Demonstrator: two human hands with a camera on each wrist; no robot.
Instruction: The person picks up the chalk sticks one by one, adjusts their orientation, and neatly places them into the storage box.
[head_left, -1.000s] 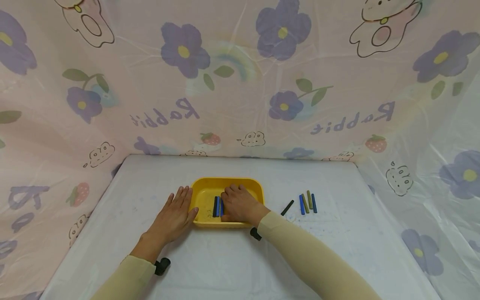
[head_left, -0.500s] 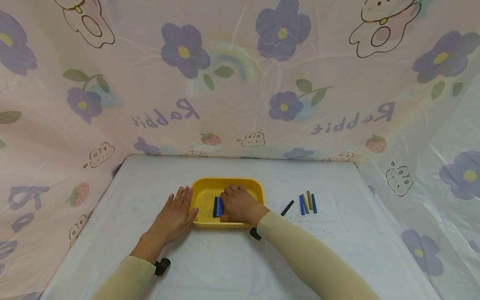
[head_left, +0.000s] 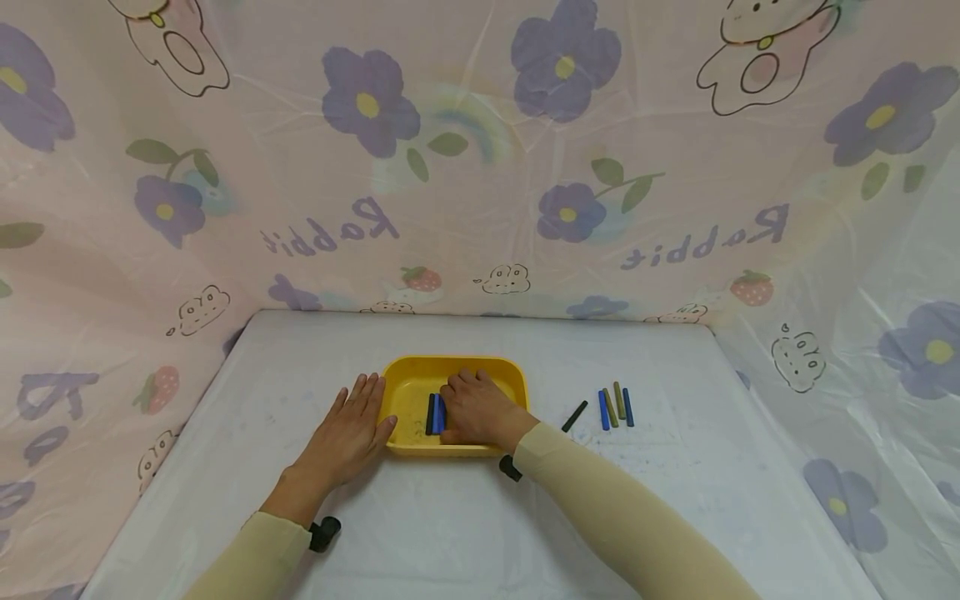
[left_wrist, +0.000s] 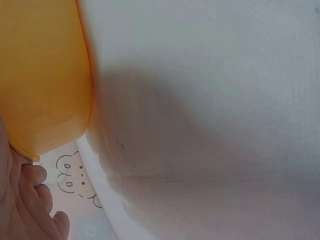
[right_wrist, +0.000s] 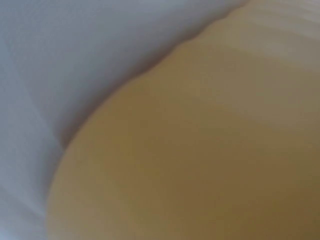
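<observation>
Right hand (head_left: 480, 408) is down inside the yellow tray (head_left: 407, 404), its fingertips hidden under it, so I cannot tell whether it grips anything. Compared with a second ago it sits slightly farther left. Just beside it, the near blue stick (head_left: 442, 417) lies closer to the middle blue stick (head_left: 437, 414), where a thin gap showed before; a dark stick (head_left: 431, 414) lies alongside, at the left of the row on the tray floor. Left hand (head_left: 339, 442) has not shifted: its fingers are extended, grasping nothing, laid against the tray's left side. On the white table (head_left: 420, 533), right of the tray, a slanted black stick (head_left: 574, 416) and a group of four sticks (head_left: 611, 408), blue and olive, lie as they did before.
</observation>
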